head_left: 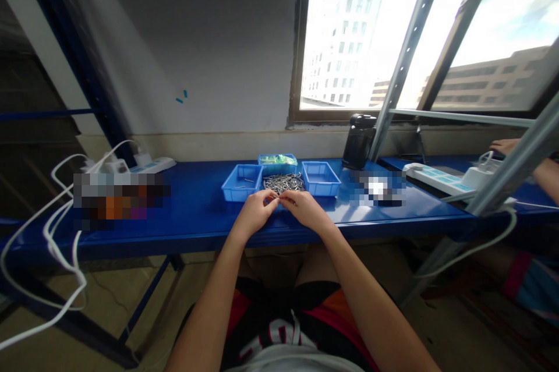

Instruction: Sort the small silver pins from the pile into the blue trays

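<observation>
Two hands at 12 o'clock: my left hand point(255, 213) and right hand point(304, 210), fingers bent, tips nearly meeting; I can't tell the grip. Metal fastener pile point(286, 181) just beyond. Few pieces in blue bin point(234, 194) at 11, most piled. Table point(194, 200) edge at 6, swing room toward 9.

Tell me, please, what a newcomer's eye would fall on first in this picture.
Probably the bright window at the upper right, stark against the dim wall. Next, the left hand and right hand come together at the centre of the blue table, by a heap of small metal pieces. A left bin, right bin and back bin, all blue, stand around the heap.
</observation>
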A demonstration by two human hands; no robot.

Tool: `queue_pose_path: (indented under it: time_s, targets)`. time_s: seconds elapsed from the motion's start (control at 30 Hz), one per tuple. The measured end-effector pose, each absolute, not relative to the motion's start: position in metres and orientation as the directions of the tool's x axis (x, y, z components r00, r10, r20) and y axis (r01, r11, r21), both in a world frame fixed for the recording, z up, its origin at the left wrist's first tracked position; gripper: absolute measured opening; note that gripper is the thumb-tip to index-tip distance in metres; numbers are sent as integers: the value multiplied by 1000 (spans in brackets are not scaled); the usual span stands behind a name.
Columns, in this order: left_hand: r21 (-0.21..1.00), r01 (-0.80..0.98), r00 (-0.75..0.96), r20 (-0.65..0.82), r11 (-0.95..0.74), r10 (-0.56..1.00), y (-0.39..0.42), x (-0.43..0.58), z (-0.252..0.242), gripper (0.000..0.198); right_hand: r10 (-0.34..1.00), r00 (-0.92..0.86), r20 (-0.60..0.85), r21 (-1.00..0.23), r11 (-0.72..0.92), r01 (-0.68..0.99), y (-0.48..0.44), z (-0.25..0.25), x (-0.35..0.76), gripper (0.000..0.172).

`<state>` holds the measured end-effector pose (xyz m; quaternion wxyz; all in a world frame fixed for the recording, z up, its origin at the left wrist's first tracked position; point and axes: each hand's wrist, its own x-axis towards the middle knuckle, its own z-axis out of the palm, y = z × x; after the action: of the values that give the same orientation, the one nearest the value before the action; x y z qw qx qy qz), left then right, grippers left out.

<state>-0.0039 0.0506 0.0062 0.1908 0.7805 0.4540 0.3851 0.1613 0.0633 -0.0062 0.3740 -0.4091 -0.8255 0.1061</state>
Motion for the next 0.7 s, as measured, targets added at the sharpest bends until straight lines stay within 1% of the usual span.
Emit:
queue_pose_path:
  time_s: [0.1,0.2,0.27,0.33,0.47,0.7]
  targets:
    - [640,568,297,428,-518,854,49,-3,8,20,753,-400,523,-466,645,605,62,-5,161,16]
    - [662,548,287,427,-512,858,50,-3,6,21,776,-396,491,-479,620,621,62,-2,160,14]
    - [683,532,258,431,-500,865,52,-4,4,22,793,-401,459,-507,604,615,61,-1,162,12]
    - [700,519,233,436,-490,869,53,-5,1,21,808,-408,426,-562,589,581,59,0,166,14]
    - [695,515,262,430,-502,864,54,-5,0,16,825,-422,375,-681,554,479,56,0,176,21]
    - [675,515,313,426,-529,849,53,-5,1,15,830,-411,378,-705,546,453,54,0,178,23]
